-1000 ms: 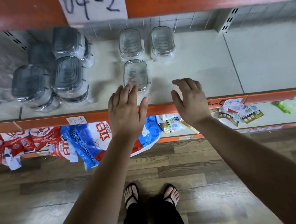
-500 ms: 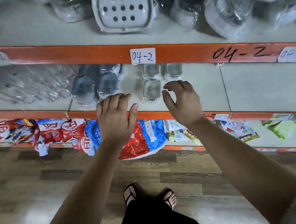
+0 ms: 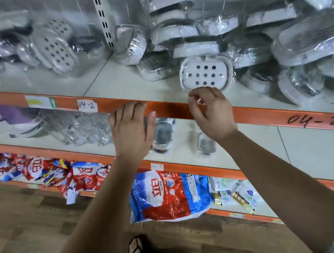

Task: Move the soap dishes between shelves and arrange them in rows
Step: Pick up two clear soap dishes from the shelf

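Left hand (image 3: 132, 130) hovered flat at orange shelf edge (image 3: 266, 113), grip wide, right hand (image 3: 213, 114) loosely curled, grip held nothing, just beside white perforated soap dish (image 3: 206, 75) on upper shelf (image 3: 125, 78), wrapped dishes (image 3: 310, 41) heaped behind.

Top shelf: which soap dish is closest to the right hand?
The white holed soap dish at the shelf's front edge, holes facing up, just beyond the right hand. Another holed one lies far left; the film-wrapped rest are piled behind or beside it.

even indoor light, motion blur, glare on plastic wrap (image 3: 308, 44).
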Action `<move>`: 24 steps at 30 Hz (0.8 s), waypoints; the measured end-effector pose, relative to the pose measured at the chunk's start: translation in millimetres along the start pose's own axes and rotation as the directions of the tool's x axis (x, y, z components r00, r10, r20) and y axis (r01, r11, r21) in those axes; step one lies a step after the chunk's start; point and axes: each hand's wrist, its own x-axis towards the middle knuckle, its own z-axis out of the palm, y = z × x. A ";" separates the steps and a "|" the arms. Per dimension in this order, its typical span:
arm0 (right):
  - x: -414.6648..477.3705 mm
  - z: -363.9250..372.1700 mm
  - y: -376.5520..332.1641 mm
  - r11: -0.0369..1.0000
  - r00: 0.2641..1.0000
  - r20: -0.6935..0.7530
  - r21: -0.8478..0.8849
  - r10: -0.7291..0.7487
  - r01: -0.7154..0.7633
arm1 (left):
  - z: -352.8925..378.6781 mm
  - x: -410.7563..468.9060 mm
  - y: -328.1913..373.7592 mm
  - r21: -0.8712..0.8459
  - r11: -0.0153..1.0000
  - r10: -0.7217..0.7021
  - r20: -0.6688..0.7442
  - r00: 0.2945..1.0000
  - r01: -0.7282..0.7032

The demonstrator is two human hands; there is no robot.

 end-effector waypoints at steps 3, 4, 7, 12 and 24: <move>27.8 27.0 -17.6 1.000 1.000 -0.025 -0.015 0.015 -0.016 | -1.5 28.7 -39.1 0.003 1.000 0.022 -0.017 1.000 -0.022; 35.4 36.1 -23.8 1.000 0.999 -0.035 -0.015 0.019 -0.019 | -1.4 37.7 -52.5 0.000 0.999 0.035 -0.023 0.999 -0.035; 56.6 63.9 -41.3 0.999 0.998 -0.052 -0.044 0.024 -0.026 | 0.0 63.6 -94.6 -0.008 0.998 0.068 -0.040 0.997 -0.068; 94.7 110.9 -64.8 0.992 1.000 -0.012 -0.120 0.028 -0.029 | 2.3 105.6 -158.2 -0.023 0.995 0.099 -0.031 0.995 -0.100; 170.2 159.7 -79.2 0.940 0.992 0.109 -0.340 0.056 -0.016 | 31.8 143.6 -219.4 -0.138 0.953 0.274 0.025 0.961 -0.268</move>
